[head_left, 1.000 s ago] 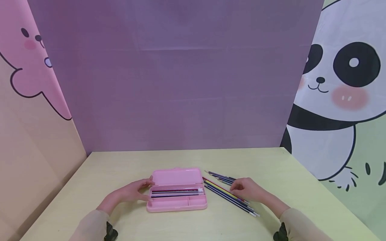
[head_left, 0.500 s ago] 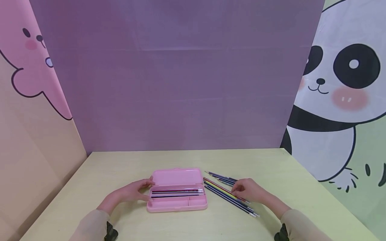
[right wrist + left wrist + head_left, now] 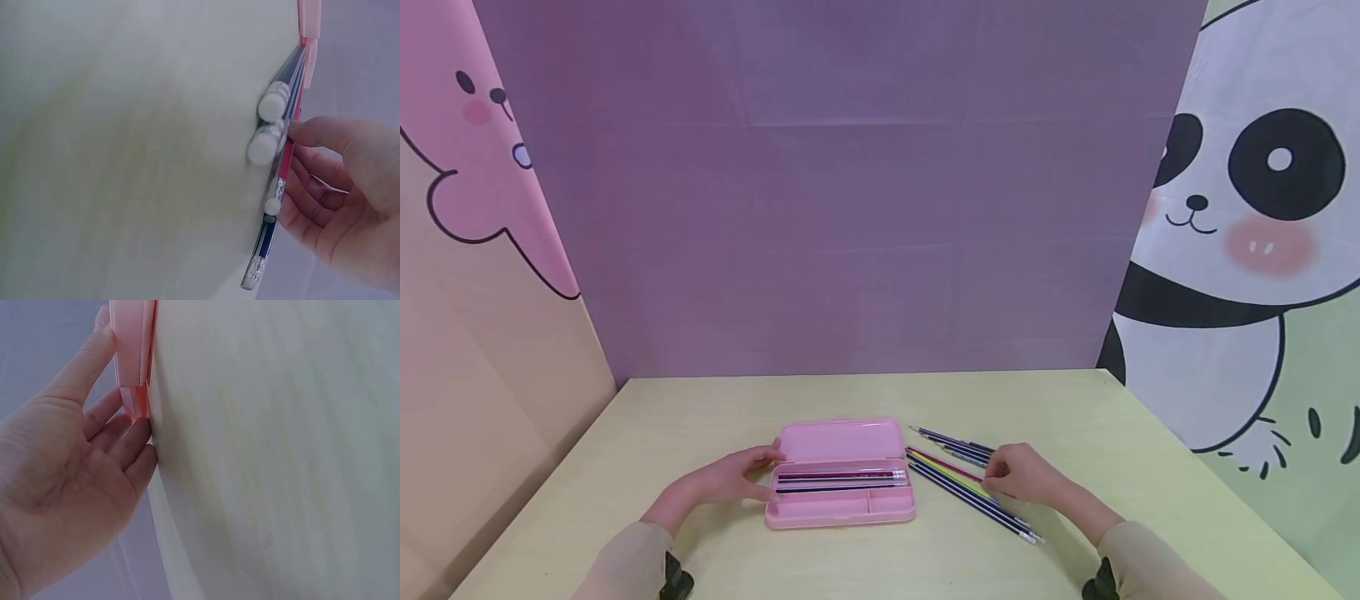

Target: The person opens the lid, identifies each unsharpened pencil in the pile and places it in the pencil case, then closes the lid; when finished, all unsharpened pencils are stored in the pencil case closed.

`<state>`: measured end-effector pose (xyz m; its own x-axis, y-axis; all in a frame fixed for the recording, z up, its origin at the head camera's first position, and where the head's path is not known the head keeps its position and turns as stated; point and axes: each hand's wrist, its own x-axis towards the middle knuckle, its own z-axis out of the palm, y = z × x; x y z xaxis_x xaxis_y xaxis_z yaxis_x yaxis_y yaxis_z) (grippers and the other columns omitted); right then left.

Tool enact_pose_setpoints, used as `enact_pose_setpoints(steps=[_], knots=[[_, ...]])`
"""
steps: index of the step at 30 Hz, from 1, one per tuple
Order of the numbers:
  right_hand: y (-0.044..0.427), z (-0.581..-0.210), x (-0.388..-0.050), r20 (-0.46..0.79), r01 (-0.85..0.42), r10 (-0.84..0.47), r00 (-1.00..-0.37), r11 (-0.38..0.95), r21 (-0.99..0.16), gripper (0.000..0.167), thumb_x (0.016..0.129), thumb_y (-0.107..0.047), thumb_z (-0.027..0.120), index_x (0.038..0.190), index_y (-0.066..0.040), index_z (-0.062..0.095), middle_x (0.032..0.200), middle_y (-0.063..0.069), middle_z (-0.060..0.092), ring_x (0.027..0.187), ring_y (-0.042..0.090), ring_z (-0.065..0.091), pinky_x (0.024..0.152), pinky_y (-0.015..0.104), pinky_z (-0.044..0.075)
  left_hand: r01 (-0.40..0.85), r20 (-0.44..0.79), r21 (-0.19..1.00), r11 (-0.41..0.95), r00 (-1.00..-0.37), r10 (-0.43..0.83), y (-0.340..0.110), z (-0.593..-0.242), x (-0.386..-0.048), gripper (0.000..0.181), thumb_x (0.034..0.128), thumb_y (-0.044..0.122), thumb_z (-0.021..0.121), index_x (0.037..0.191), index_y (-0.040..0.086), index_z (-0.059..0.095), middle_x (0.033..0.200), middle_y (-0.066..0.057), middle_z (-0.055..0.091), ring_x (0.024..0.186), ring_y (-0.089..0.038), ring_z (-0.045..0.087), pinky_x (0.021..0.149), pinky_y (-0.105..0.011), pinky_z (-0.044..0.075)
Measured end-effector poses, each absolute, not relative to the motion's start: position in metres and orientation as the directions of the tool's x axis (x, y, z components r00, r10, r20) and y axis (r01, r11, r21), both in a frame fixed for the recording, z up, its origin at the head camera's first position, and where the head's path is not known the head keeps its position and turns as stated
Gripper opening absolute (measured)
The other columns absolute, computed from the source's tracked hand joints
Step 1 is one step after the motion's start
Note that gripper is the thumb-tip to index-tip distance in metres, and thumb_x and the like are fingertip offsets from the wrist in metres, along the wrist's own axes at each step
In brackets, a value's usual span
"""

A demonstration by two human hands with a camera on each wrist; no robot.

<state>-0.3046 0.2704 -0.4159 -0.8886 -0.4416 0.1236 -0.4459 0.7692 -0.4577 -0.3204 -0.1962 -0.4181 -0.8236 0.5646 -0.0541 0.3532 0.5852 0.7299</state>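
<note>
A pink pencil case lies open on the table, with a few pencils in its long compartment. My left hand holds the case at its left end; in the left wrist view the thumb lies on the case and the other fingers are bent beside the lid. To the right, my right hand pinches a red pencil between thumb and fingers. A yellow pencil and several dark striped pencils lie beneath and beside it. The fingertips are partly hidden in the head view.
Another bunch of dark pencils lies behind the right hand, points toward the case. The pale wooden table ends at a purple backdrop. Walls with cartoon animals stand on both sides.
My right hand has shifted slightly to the right, and the red pencil has turned a little against the yellow one, which shows more. My left hand and the case have stayed put.
</note>
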Motion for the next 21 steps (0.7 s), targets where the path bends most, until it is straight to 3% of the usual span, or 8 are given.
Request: enact_pose_setpoints(steps=[21], knots=[[0.281,-0.403,-0.299,0.226,-0.433,-0.370,-0.901,0.750,-0.500,0.008,0.091,-0.013,0.060,0.092,-0.005,0.062,0.083,0.000,0.061,0.063,0.004,0.046,0.055,0.019,0.045,0.354,-0.054,0.724,0.592,-0.827,0.559,-0.197,-0.420,-0.322,0.068,0.0774,0.030,0.076,0.133,0.003,0.047,0.152,-0.023,0.022,0.139,-0.041,0.024,0.114,-0.053,0.020]])
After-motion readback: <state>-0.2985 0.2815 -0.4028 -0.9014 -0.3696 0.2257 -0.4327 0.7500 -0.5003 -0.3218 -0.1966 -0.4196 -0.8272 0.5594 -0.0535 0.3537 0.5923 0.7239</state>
